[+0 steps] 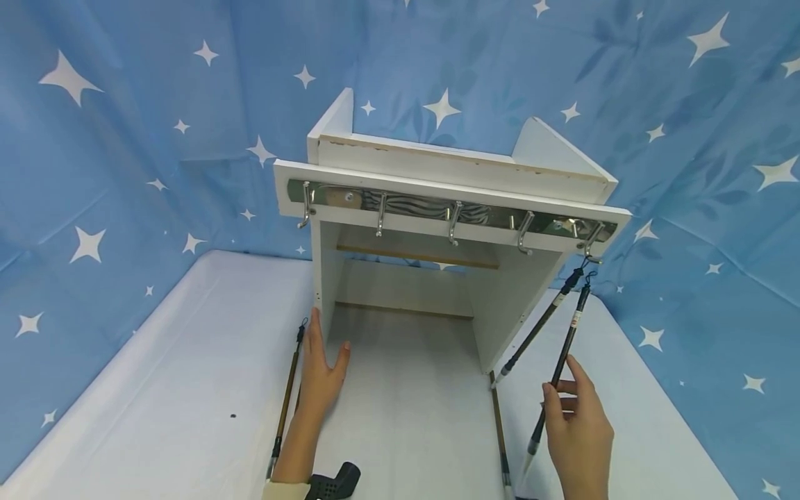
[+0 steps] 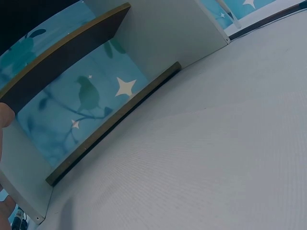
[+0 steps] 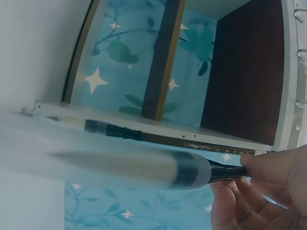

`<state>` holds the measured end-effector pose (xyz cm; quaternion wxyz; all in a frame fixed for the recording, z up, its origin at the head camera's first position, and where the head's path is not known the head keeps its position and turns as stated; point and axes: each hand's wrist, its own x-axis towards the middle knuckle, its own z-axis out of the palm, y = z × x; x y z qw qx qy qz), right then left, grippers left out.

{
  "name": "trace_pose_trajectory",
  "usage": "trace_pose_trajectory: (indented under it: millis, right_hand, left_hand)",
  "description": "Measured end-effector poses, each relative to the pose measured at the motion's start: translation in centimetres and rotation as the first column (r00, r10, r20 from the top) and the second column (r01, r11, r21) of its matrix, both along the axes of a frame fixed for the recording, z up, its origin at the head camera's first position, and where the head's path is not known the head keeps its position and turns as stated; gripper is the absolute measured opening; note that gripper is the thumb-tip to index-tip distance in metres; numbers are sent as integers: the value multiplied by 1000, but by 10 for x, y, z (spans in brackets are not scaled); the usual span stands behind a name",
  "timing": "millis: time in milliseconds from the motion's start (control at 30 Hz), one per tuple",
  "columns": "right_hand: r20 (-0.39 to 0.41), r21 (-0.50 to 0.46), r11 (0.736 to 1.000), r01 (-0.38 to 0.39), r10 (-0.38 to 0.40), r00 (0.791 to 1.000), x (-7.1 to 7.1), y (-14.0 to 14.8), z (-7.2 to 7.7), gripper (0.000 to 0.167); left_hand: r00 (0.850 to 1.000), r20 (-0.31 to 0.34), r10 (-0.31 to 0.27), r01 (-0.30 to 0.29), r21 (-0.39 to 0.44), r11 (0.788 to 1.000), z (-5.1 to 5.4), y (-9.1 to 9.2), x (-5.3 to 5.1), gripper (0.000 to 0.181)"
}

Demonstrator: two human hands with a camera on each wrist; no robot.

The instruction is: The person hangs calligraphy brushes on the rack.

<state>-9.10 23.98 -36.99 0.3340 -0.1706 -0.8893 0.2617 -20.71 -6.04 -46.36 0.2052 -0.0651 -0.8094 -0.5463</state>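
A white shelf unit with a rail of metal hooks (image 1: pixel 453 212) stands upright on the white surface. Pinched between the thumb and fingers of my right hand (image 1: pixel 578 423) is a dark-handled calligraphy brush (image 1: pixel 570 333), its pale tip down. Its cord loop lies just below the rightmost hook (image 1: pixel 592 239); I cannot tell whether it touches. Another calligraphy brush (image 1: pixel 540 330) hangs from that hook. My left hand (image 1: pixel 321 378) is at the front edge of the left side panel (image 1: pixel 325 278), fingers extended, thumb apart. The right wrist view shows the held brush's clear-covered tip (image 3: pixel 129 167).
Left of the unit lies a brown-handled brush (image 1: pixel 287 399), with part of another behind my left hand. One more brush (image 1: pixel 498 430) lies along the right side. A blue star-patterned curtain (image 1: pixel 156 139) stands behind. A small dark speck (image 1: pixel 233 415) marks the surface.
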Motion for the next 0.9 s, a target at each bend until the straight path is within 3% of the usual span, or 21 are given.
trace_pose_trajectory:
  millis: [233,467,733,900]
  right_hand:
    - [-58,12,1000,-29,30,998,6,-12,17,53]
    - [-150,17,998,-52,54,987,5,-11,12,51]
    - [-160,37,998,-60,65,985,10,-20,23,54]
    - [-173,37,996,-80,85,981,10,-23,21,53]
  left_hand:
    - [1000,3,-4,4,7,1000,0,0,0,80]
    - [1000,-2,-3,3,6,1000,-2,0,0,80]
    - [1000,1,-4,4,12,1000,-2,-1,0,80]
    - [1000,9,-4,4,13,1000,0,0,1,80]
